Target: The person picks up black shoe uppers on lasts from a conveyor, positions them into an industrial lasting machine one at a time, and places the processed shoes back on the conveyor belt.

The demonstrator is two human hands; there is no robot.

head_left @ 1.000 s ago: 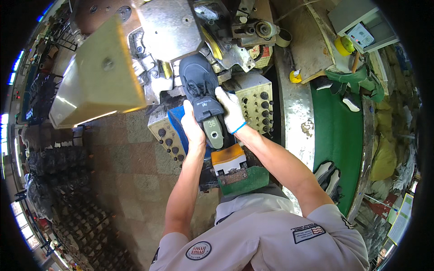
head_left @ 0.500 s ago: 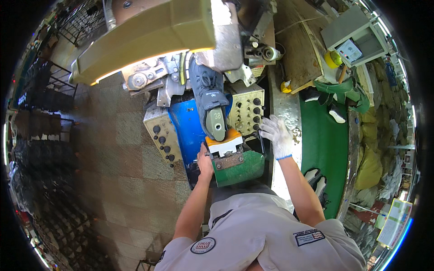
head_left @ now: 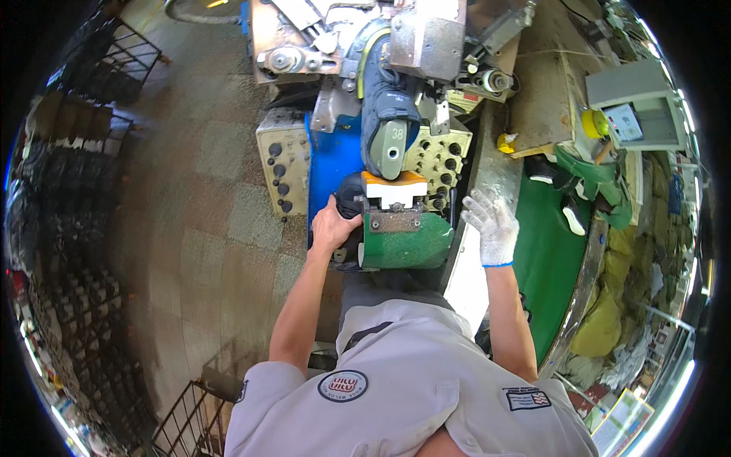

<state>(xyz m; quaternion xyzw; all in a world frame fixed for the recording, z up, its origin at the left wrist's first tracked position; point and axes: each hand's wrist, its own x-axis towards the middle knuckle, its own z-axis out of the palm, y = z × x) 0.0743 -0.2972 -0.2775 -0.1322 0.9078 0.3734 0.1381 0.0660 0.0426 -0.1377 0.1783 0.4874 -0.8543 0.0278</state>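
Observation:
A dark lace-up shoe sits clamped in the machine, toe end under its metal head. A grey-green shoe last stands in its heel opening, just above an orange and white pad. My left hand, bare, grips a dark rounded piece that looks like another shoe, left of the green machine housing; its lower part is hidden. To the right of that housing, my right hand wears a white glove. Its fingers are apart and it holds nothing.
Control boxes with black knobs flank the machine, one left and one right. At the right runs a green belt with shoes on it. A wooden bench and a grey cabinet stand beyond. Dark racks line the far left.
My view has shifted, and the machine's large curved cover has left the picture. A dark shoe-like piece now shows in my left hand. My gloved right hand stays raised beside the machine.

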